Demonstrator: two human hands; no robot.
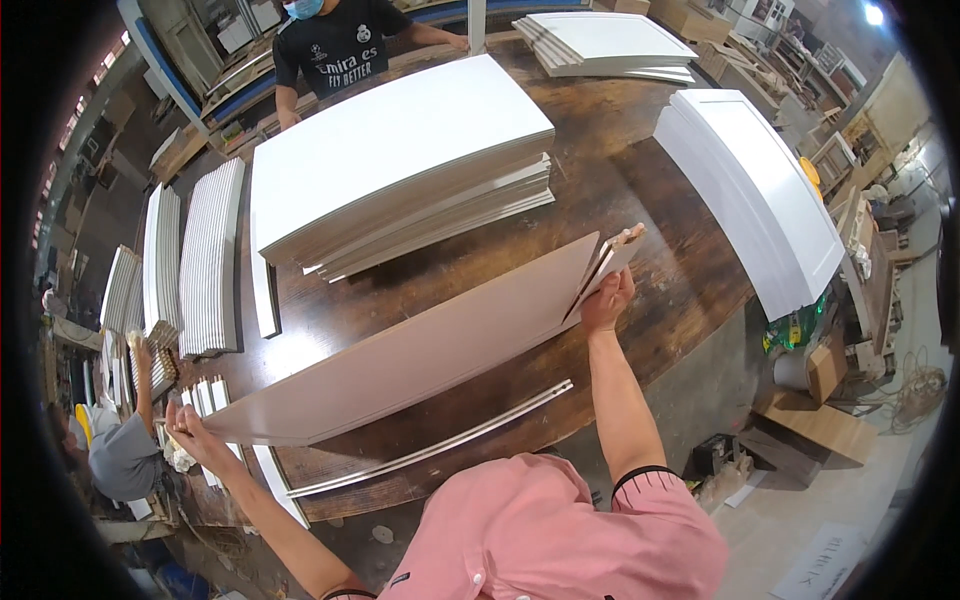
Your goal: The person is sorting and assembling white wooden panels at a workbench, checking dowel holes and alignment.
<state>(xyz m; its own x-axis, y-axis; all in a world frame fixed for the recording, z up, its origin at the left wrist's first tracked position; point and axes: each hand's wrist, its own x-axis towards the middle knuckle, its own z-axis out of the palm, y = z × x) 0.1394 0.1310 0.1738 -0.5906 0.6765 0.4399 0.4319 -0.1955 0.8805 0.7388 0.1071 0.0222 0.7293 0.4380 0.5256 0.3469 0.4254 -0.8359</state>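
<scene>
A long, thin beige panel is held up on a tilt over the brown table, spanning from one of my hands to the other. My left hand is closed on its left end. At the opposite end my right hand grips a short white strip with a rough, uneven tip, against or close beside the panel's right edge. Whether the strip is joined to the panel I cannot tell. Closer to me, a long grooved white strip lies on the table. Another white strip lies under the panel's left end.
Beyond the panel stands a tall stack of white boards on the table. More white panels are stacked at far right and right. Bundled strips line the left. One co-worker stands opposite, another at left.
</scene>
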